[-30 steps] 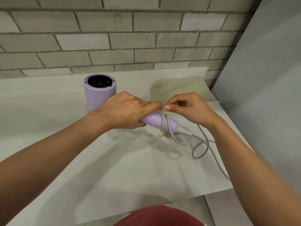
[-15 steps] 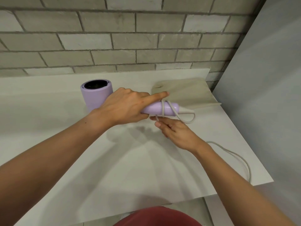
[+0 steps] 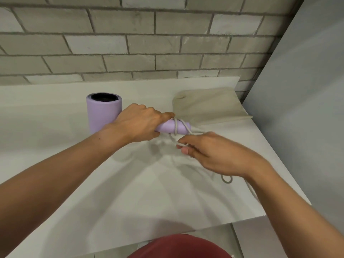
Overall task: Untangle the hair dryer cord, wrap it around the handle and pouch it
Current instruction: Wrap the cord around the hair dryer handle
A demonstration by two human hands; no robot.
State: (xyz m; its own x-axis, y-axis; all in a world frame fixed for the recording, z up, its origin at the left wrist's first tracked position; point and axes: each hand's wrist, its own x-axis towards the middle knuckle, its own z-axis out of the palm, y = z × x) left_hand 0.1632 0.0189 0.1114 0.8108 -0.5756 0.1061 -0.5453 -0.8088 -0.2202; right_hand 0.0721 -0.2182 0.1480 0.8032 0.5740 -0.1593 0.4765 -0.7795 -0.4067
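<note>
A lilac hair dryer (image 3: 104,112) stands on its barrel on the white table (image 3: 130,192), its handle pointing right. My left hand (image 3: 139,123) grips the handle, the index finger lying along its top. The grey cord (image 3: 176,127) crosses the handle's end in about two turns. Just below and to the right, my right hand (image 3: 210,151) pinches the cord between thumb and fingers. More cord shows as a small loop past my right wrist. A beige fabric pouch (image 3: 208,105) lies flat behind the handle.
A grey brick wall runs along the back of the table. A plain grey panel (image 3: 307,108) closes off the right side, close to the pouch. The table's front edge is near my body, and its right edge lies under my right forearm.
My right hand has come from under the handle to its lower right, now pinching the cord. Another turn of cord lies on the handle. The slack loop has shortened.
</note>
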